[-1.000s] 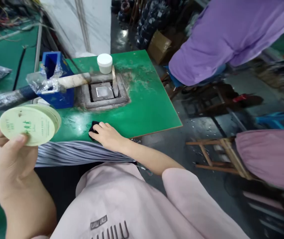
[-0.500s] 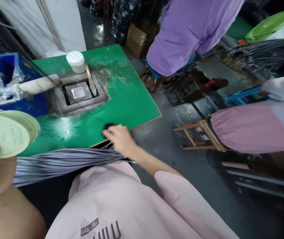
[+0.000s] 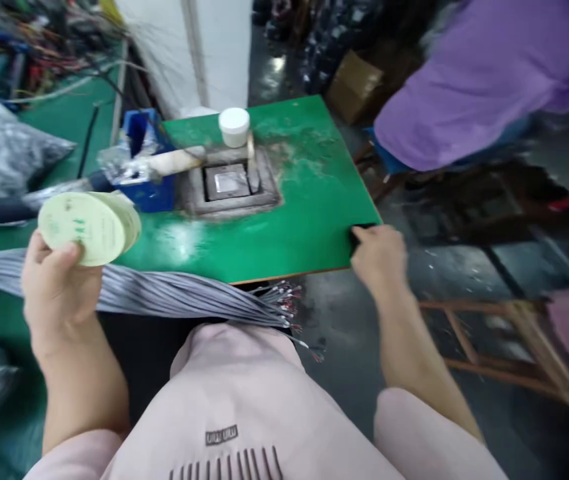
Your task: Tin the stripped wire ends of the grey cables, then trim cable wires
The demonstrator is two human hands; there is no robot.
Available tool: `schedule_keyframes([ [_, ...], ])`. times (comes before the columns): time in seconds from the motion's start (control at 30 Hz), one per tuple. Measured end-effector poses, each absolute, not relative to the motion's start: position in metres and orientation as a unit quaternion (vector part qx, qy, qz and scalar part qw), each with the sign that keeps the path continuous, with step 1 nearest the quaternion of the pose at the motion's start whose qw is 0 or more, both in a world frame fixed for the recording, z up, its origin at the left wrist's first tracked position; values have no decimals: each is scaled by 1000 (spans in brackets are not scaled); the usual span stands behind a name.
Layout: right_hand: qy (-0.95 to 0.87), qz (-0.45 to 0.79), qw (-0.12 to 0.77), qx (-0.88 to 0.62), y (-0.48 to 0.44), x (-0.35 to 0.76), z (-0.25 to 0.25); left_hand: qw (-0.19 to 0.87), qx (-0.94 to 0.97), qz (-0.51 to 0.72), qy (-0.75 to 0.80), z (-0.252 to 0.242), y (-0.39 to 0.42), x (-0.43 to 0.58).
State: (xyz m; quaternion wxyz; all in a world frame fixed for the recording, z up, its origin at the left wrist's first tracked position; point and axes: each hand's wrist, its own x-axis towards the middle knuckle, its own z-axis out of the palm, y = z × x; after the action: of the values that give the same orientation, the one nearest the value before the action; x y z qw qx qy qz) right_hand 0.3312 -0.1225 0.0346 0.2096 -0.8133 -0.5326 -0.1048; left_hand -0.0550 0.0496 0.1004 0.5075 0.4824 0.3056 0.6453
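In my left hand [image 3: 64, 280] is a pale green round container [image 3: 84, 227] with green print on its flat face. I grip it by its near edge, above the left part of the green table. My right hand [image 3: 382, 257] is closed over a small black thing [image 3: 358, 235] at the right front corner of the green tabletop [image 3: 309, 230]. Its kind is hidden by my fingers and blur. A thick bundle of grey cables [image 3: 189, 297] lies along the table's front edge, its stripped ends [image 3: 289, 303] showing thin coloured wires.
A square metal pot [image 3: 229, 183] is set into the table, a brush [image 3: 252, 167] resting on its rim. A white lidded tub [image 3: 234, 127] and blue bin [image 3: 152, 193] stand nearby. A person in purple [image 3: 474, 100] sits beyond, near a wooden stool [image 3: 519, 333].
My right hand has slid with the black thing rightwards along the tabletop to its corner. The view has turned left, showing more cables and bags; my left hand still holds the green container.
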Motion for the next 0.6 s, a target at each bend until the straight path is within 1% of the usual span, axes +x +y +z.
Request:
schedule_keyframes([
  [0.07, -557, -132, 245, -783, -93, 317, 46, 498, 464, 664, 311, 101, 45, -63],
  [0.1, -602, -126, 259, -744, -75, 298, 52, 493, 459, 670, 313, 101, 43, -68],
  [0.17, -716, -77, 248, -648, -36, 238, 57, 484, 451, 680, 315, 100, 38, -77],
  [0.23, -804, -43, 219, -551, 0, 173, 54, 478, 448, 688, 312, 100, 34, -86],
  [0.27, -862, -17, 179, -475, 16, 146, 50, 474, 447, 692, 311, 100, 32, -91],
  [0.33, -914, 24, 110, -389, 41, 113, 40, 468, 443, 702, 304, 100, 31, -99],
  [0.37, -927, 35, 84, -363, 52, 106, 36, 466, 439, 707, 299, 100, 32, -102],
  [0.43, -938, 35, 62, -340, 71, 102, 31, 463, 431, 717, 294, 99, 34, -107],
  [0.6, -943, -12, 53, -328, 122, 75, 35, 464, 421, 719, 302, 98, 35, -114],
])
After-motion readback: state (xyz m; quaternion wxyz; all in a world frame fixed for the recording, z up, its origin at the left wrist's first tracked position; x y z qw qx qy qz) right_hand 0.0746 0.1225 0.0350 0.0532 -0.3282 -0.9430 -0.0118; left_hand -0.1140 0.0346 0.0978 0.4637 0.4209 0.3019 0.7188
